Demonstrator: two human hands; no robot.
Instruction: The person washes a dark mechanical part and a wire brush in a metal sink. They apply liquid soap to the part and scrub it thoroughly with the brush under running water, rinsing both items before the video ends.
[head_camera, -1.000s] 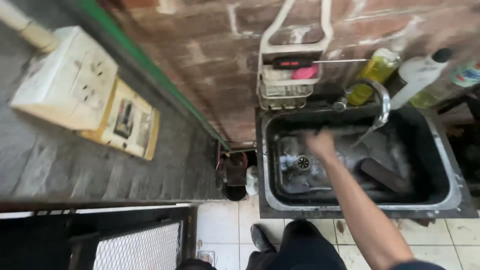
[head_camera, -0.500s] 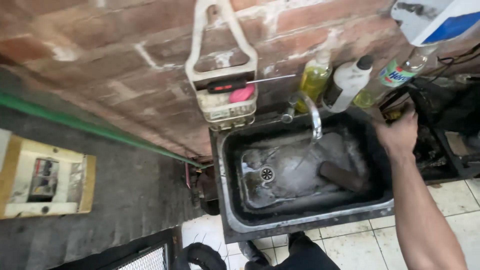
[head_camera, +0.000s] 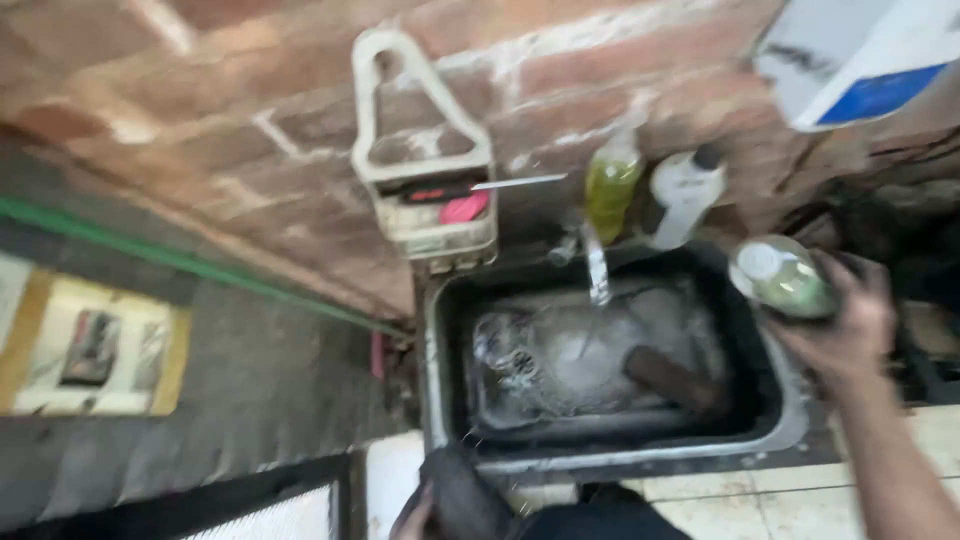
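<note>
While right hand lifts green-liquid bottle beside sink, fingers wrap its body. Judged: light plastic, wet, slippery; firmest hold mid-body. Left hand blurred, fingers unreadable.

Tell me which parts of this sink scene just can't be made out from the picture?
- Left hand: head view, cut off by the bottom edge; it seems to hold something dark, unclear what.
- Green bottle: motion blur smears its label; the right hand covers its lower part.
- Dark object in the sink: blurred, kind unclear.
- Wall caddy contents: too blurred to identify.
</note>
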